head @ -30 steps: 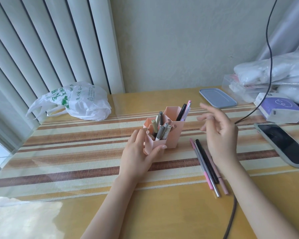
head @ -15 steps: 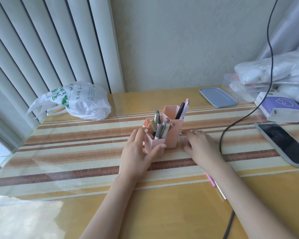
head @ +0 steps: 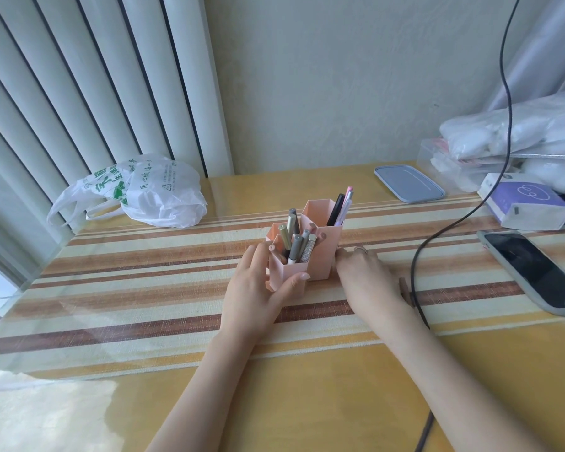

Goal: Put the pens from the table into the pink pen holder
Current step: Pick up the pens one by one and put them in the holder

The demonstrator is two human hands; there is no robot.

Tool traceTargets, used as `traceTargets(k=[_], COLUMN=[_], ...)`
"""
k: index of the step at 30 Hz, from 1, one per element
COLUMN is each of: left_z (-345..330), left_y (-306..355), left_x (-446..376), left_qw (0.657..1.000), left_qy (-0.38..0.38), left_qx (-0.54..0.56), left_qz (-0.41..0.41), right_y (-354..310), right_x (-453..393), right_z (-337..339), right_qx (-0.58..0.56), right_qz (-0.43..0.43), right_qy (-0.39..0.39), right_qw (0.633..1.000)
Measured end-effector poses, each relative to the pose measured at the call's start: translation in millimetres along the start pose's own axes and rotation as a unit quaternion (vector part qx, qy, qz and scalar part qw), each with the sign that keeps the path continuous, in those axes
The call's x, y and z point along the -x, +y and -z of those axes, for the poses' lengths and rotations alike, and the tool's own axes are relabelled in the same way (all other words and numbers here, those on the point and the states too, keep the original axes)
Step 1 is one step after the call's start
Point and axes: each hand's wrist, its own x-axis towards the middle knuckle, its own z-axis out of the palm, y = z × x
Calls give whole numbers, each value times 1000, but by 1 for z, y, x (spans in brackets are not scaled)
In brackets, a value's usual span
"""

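The pink pen holder (head: pixel 320 256) stands on the striped runner at the table's middle, with several pens upright in its compartments. My left hand (head: pixel 258 288) is wrapped around its low front-left compartment, thumb on the front wall. My right hand (head: pixel 366 272) lies palm down on the table just right of the holder, fingertips close to its base. It covers the loose pens. Only one pen end (head: pixel 403 288) pokes out at the hand's right side. Whether the fingers grip the pens is hidden.
A black cable (head: pixel 418 256) hangs down and runs along the table beside my right wrist. To the right lie a phone (head: pixel 532 272), a purple tissue pack (head: pixel 525 203) and a blue lid (head: pixel 408 184). A white plastic bag (head: pixel 144 190) sits back left.
My right hand dropped from the air beside the holder onto the loose pens and slid closer to the holder. The pens are now hidden. My left hand stayed on the holder.
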Motion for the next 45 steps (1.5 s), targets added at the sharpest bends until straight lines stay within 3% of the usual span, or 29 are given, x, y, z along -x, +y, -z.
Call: traceTargets(k=[2,5,8,13,16,23,27,33,40,43,45], left_z=[0,0,0,1,1,0,0,1,0,0,-1], left_y=[0,-1,0,-1,0,-1,0,0,-3,-3,-4], left_x=[0,0,-1,-1,-1,0,0,0,0,0,0], left_qw=[1000,1000,1000,1000,1000,1000,1000,1000,1000,1000,1000], left_qy=[-2,-3,0,2,1,-2,2,-2,0,-5,-6], left_qx=[1,2,-2,-9,-16,-5,-14,-27,-7,-6,-8], left_qz=[0,6,3,-4,-6,4,0,-12,9,6,7], right_y=[4,16,26,34,32,13,5,5,15,27,41], right_x=[0,-2,-6,5,15,26,22,7,4,6,8], right_z=[-2,-4,8,49,71,76,61,35,29,34,34], right_qx=[-45,-281,-483,-606,-617,-591,-554,-493,-400,-450,-438], right_qz=[-3,-40,-80,-65,-31,17,57,83,67,1,-35], right_qy=[11,85,245,490,553,556,522,403,386,307,170], right_qw=[999,955,837,623,558,584,646,767,829,839,882])
